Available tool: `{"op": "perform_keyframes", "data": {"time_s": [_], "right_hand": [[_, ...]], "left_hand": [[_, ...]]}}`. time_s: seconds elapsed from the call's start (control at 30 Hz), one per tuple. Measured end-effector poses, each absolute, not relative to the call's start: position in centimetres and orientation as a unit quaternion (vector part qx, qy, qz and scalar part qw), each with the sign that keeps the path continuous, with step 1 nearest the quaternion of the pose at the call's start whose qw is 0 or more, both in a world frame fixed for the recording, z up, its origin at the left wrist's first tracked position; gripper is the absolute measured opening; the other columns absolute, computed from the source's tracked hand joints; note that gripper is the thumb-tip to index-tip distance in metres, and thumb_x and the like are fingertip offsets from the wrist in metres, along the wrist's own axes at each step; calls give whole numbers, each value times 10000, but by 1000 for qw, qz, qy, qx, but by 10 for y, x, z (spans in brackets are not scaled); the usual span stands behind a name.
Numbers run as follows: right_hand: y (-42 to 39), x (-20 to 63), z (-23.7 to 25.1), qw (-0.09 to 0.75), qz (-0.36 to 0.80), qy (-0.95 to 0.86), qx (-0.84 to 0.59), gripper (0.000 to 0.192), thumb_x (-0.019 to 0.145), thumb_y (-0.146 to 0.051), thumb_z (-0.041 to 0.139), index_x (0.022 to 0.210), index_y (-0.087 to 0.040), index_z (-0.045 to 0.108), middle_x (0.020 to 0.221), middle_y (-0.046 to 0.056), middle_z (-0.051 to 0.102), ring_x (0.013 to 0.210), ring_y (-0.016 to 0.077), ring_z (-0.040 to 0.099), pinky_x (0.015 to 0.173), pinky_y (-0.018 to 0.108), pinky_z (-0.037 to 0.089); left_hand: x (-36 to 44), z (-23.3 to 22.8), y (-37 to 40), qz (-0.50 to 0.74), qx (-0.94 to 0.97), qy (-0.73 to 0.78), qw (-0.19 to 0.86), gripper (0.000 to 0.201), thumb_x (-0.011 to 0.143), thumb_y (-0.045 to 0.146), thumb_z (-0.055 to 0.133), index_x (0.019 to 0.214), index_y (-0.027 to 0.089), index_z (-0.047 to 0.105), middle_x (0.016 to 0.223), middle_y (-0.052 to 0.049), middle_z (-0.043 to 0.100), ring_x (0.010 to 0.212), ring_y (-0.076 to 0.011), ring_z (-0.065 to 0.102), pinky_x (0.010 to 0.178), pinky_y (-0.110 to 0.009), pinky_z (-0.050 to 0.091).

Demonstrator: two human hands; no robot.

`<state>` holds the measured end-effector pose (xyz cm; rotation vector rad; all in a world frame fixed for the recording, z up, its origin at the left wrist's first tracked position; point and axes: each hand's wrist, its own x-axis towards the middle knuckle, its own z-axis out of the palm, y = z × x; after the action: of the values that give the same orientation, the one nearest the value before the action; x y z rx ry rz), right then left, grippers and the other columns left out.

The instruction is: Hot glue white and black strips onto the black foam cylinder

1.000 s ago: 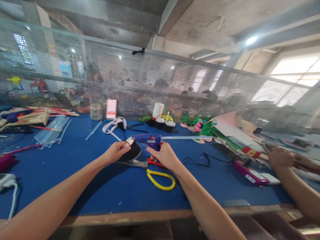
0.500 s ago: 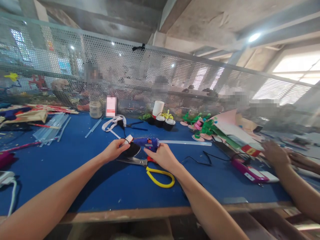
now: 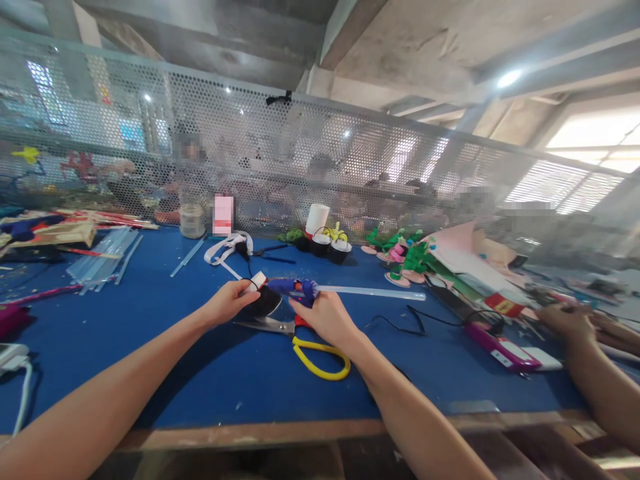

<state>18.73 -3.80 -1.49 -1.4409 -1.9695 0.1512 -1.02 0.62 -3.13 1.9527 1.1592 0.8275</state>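
My right hand [image 3: 327, 316] grips a blue hot glue gun [image 3: 294, 287] with a long clear glue stick [image 3: 373, 293] sticking out to the right. The gun's nozzle points left at a small black bowl-shaped piece [image 3: 267, 303] with a white strip [image 3: 258, 279] on its rim. My left hand [image 3: 231, 301] holds that piece by the rim, just above the blue table [image 3: 165, 347]. Scissors with yellow and red handles [image 3: 320, 351] lie on the table under my right hand.
Clear glue sticks [image 3: 103, 257] and wooden strips lie far left. White ribbon [image 3: 226, 248], a white cup [image 3: 317, 220] and small black baskets [image 3: 331, 247] stand at the back by a perforated metal screen [image 3: 320, 160]. Green and pink craft pieces [image 3: 415, 257] and a magenta device [image 3: 500, 347] lie right, by another person's hands [image 3: 570, 323].
The glue gun has tipped down and moved closer to the black piece. The neighbouring person's hands have shifted to the right. My left hand has barely moved.
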Motion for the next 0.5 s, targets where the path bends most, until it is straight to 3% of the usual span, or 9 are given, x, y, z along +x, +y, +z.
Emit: {"op": "perform_keyframes", "data": {"time_s": [0.2, 0.5], "right_hand": [[-41, 186, -12, 323, 78, -763, -555, 162, 706, -283, 507, 658, -155, 594, 625, 51, 636, 597, 180, 586, 565, 252, 417], [-39, 187, -13, 354, 103, -749, -551, 162, 677, -294, 508, 569, -178, 544, 503, 14, 563, 504, 157, 532, 499, 245, 397]], "left_hand": [[-10, -29, 4, 327, 754, 441, 362, 287, 644, 434, 467, 590, 152, 476, 544, 51, 399, 545, -101, 362, 535, -217, 302], [-13, -30, 6, 326, 762, 440, 345, 282, 662, 420, 479, 595, 147, 494, 536, 48, 429, 543, -104, 380, 521, -215, 304]]}}
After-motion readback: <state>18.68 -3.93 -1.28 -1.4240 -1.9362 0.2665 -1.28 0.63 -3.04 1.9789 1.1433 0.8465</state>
